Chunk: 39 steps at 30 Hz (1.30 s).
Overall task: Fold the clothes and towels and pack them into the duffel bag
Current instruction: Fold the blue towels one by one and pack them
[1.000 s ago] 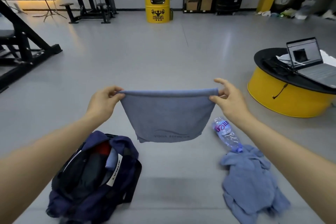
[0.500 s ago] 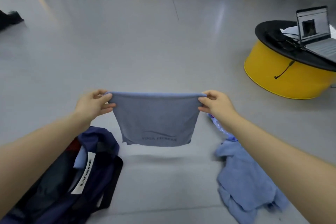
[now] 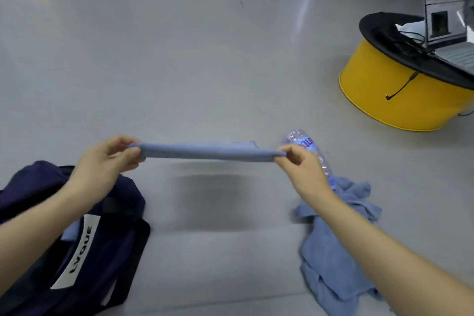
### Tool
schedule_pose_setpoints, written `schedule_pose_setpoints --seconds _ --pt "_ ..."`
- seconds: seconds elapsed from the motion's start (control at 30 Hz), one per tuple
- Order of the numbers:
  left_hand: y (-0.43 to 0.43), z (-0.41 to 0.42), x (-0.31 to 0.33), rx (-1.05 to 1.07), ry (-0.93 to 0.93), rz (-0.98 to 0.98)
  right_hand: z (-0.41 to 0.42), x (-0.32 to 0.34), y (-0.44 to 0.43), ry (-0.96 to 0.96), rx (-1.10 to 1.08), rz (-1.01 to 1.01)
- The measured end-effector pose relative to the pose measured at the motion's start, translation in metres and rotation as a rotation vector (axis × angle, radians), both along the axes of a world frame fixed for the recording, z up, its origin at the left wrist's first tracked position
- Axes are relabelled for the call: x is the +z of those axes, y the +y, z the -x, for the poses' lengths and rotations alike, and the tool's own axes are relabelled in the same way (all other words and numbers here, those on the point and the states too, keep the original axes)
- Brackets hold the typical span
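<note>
Hidden: duffel bag (image 3: pixel 120 228) is cut off at the left and bottom edges and partly covered by the left forearm; contents cannot be made out. Bottle (image 3: pixel 306 143) is half hidden behind the right hand (image 3: pixel 300 169).
Surface: grey floor (image 3: pixel 179 59), shadow cast under the towel.
Room: yellow round stand (image 3: pixel 400 102) with black top, far beyond the right hand; laptop (image 3: pixel 446 25) on it, cropped by the frame edge.
Towel: blue towel (image 3: pixel 210 152) is held stretched between both hands, off the floor, seen edge-on, blurred.
Left hand: (image 3: pixel 110 159) towel's left end is pinched; bag lies just below.
Right hand: towel's right end is pinched; crumpled blue cloth (image 3: pixel 333 251) lies under the forearm.
</note>
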<state>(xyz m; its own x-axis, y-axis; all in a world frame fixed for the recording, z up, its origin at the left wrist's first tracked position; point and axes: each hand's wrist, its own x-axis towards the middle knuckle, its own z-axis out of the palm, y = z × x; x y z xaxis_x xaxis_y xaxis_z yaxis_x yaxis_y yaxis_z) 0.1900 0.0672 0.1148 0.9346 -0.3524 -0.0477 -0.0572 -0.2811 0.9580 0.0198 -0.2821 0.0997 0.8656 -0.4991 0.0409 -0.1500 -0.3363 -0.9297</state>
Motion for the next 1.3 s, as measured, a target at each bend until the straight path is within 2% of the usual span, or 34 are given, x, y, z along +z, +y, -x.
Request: schedule_pose_setpoints --seconds 0.07,0.17,0.3,0.37,0.5,0.67,0.9,1.0,1.1,1.3 --pt "0.019 0.024 -0.043 -0.073 -0.057 -0.176 0.029 -0.046 0.01 0.122 0.042 0.049" --pt "0.05 0.068 -0.116 -0.199 -0.188 -0.541 0.079 -0.119 0.026 0.3 0.179 0.405" --pt "0.092 0.132 -0.203 -0.481 -0.16 -0.841 0.141 -0.201 0.046 0.373 0.448 0.681" --pt "0.109 0.156 -0.228 -0.532 -0.241 -0.83 0.164 -0.216 0.058 0.391 0.515 0.75" --pt "0.12 0.181 -0.219 -0.604 -0.49 -0.857 0.202 -0.222 0.076 0.322 0.599 0.822" --pt "0.136 0.195 -0.213 -0.693 -0.56 -0.825 0.234 -0.232 0.083 0.295 0.7 0.844" --pt "0.119 0.197 -0.221 -0.667 -0.653 -0.664 0.226 -0.221 0.092 0.274 0.652 0.827" --pt "0.123 0.19 -0.223 -0.553 -0.504 -0.666 0.216 -0.213 0.096 0.308 0.623 0.765" --pt "0.12 0.18 -0.208 -0.435 -0.304 -0.659 0.203 -0.204 0.098 0.37 0.524 0.623" --pt "0.081 0.15 -0.175 -0.261 -0.183 -0.643 0.171 -0.189 0.091 0.466 0.204 0.133"
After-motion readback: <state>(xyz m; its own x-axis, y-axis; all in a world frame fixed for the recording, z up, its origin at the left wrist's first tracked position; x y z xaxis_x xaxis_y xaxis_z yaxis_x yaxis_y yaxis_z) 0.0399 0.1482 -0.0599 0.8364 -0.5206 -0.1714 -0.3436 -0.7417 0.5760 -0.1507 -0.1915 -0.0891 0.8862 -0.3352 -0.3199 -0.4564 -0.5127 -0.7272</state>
